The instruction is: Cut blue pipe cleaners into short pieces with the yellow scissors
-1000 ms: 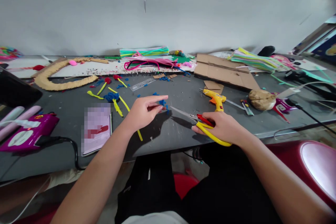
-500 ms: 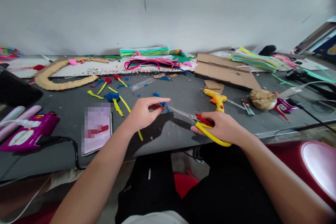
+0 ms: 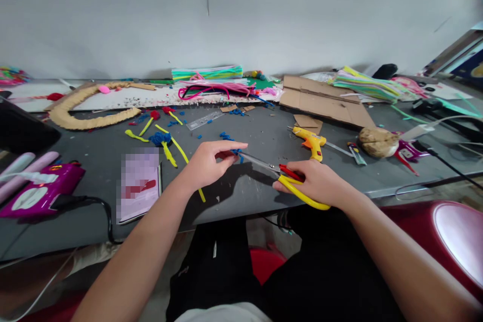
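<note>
My left hand [image 3: 207,162] pinches a blue pipe cleaner [image 3: 236,151] between thumb and fingers above the desk. In my right hand [image 3: 320,181] are scissors [image 3: 304,194] with red and yellow handles. Their blades point left and reach the blue piece at my left fingertips; whether they bite into it I cannot make out. Small blue snippets [image 3: 226,136] lie just behind my left hand. To its left a yellow pipe cleaner [image 3: 180,147] rests on the desk, near a blue tangle [image 3: 160,138] with yellow ends.
A yellow glue gun [image 3: 311,142] lies beyond my right hand, with cardboard [image 3: 324,100] behind it. At left are a phone [image 3: 141,186] and a purple power strip [image 3: 49,188]. Pipe cleaner bundles [image 3: 207,73] line the wall; a clear ruler [image 3: 205,121] lies mid-desk.
The scissors and my right hand have shifted slightly left, bringing the blades closer to the blue pipe cleaner. My left hand has barely moved.
</note>
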Available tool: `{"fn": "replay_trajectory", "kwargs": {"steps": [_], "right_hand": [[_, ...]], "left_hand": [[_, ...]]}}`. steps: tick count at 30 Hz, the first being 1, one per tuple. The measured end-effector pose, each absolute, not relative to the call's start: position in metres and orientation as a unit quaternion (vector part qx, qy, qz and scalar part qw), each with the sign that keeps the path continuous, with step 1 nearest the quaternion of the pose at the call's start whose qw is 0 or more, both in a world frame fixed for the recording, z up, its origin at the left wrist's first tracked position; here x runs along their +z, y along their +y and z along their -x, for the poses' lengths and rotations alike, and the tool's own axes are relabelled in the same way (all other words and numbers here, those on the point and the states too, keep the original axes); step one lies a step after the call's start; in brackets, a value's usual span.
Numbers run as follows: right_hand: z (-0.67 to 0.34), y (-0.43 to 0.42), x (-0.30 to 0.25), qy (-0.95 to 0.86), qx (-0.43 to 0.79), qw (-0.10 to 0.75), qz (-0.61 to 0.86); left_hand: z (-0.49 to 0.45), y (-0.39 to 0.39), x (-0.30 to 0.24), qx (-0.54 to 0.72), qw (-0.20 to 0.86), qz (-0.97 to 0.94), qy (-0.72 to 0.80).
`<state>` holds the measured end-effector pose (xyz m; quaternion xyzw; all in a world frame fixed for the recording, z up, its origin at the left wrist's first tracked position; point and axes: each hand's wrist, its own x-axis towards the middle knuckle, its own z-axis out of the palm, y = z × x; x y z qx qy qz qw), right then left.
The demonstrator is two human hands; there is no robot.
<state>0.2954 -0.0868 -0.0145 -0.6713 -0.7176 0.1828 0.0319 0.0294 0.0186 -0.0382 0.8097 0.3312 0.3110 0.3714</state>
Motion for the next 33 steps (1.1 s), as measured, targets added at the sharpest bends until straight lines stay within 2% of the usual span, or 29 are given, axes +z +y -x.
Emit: {"fn": "replay_trajectory", "kwargs": {"steps": [18,25,28,33], "right_hand": [[-0.300,-0.086,-0.019,-0.730,0.218,0.060,0.645],[-0.289,-0.089,-0.022,-0.745,0.150,0.018,0.650],[-0.288,-0.088,-0.022,-0.738,0.110,-0.017,0.665],[-0.309,-0.083,-0.017,-0.678,0.070,-0.062,0.729]], "left_hand": [[-0.029,0.018,-0.040,0.289,0.395,-0.807,0.330],[-0.028,0.021,-0.046,0.274,0.393,-0.808,0.342],[-0.024,0.025,-0.046,0.276,0.364,-0.812,0.363],[-0.014,0.032,-0.048,0.292,0.243,-0.839,0.389]]}}
